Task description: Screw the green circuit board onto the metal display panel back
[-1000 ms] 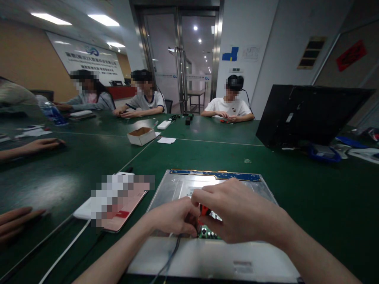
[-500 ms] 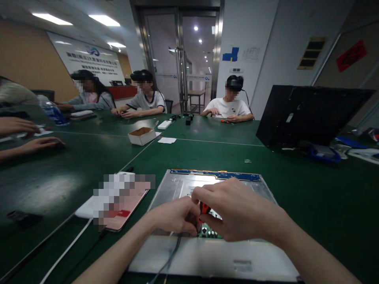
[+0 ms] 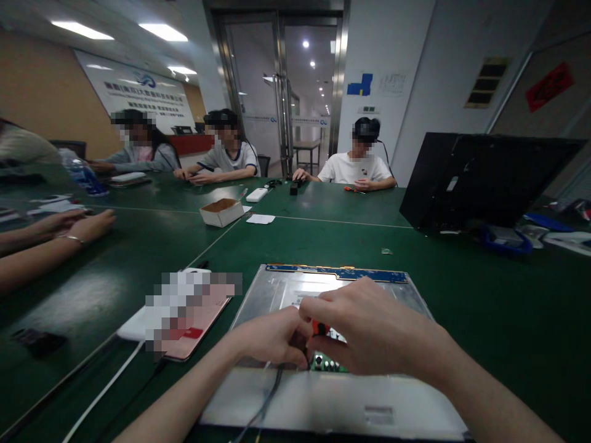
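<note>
A flat display panel [image 3: 369, 394] lies in front of me, its metal back up, with a blue circuit strip [image 3: 369, 276] along the far edge. On its middle sits a green circuit board [image 3: 329, 363], partly covered by my hands. My right hand [image 3: 369, 326] is closed around the red-and-black handle of a screwdriver [image 3: 318, 327]; the tip is hidden. Close beside it, my left hand [image 3: 277, 337] has its fingers curled together at the board's left edge, and what they pinch cannot be made out. Thin dark wires [image 3: 271, 397] run from under the left hand toward me.
Left of the panel lie a pink phone [image 3: 210, 329] and a white device [image 3: 133, 326] with a cable. Farther off stand a small open box [image 3: 222, 215] and, right, a black monitor [image 3: 480, 184]. Co-workers sit around the green table; one's hands [image 3: 85, 226] are at left.
My hands have hardly moved. At left, a co-worker's hands have come together and lifted. The person opposite has reached one hand out to a small black object.
</note>
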A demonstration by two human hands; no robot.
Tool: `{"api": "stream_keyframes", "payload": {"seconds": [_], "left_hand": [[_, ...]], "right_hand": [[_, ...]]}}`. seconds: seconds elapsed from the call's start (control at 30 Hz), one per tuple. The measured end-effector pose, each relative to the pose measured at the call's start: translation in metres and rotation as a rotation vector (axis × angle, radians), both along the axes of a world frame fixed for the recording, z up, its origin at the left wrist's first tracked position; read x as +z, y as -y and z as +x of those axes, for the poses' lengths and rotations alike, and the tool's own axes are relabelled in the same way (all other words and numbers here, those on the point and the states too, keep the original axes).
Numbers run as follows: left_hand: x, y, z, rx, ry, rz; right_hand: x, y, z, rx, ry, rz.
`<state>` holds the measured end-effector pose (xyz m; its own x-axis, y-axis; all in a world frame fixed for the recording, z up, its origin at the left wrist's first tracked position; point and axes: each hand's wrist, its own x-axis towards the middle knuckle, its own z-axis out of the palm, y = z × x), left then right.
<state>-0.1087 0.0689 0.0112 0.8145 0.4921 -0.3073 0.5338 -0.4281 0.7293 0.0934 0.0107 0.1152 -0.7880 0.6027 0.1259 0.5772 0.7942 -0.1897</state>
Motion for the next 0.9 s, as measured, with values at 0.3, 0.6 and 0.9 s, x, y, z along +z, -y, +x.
{"api": "stream_keyframes", "payload": {"seconds": [0.3, 0.6, 0.9], "left_hand": [[0.002, 0.0007, 0.0011, 0.004, 0.012, -0.003], [0.0039, 0.0013, 0.0001, -0.001, -0.004, 0.012], [0.0098, 0.0027, 0.0032, 0.016, 0.027, -0.028]], "right_hand": [[-0.0004, 0.0, -0.0002, 0.021, 0.027, 0.004], [-0.0022, -0.0001, -0.0005, 0.02, -0.011, 0.023], [0.0024, -0.0009, 0.0034, 0.013, -0.025, 0.012]]}}
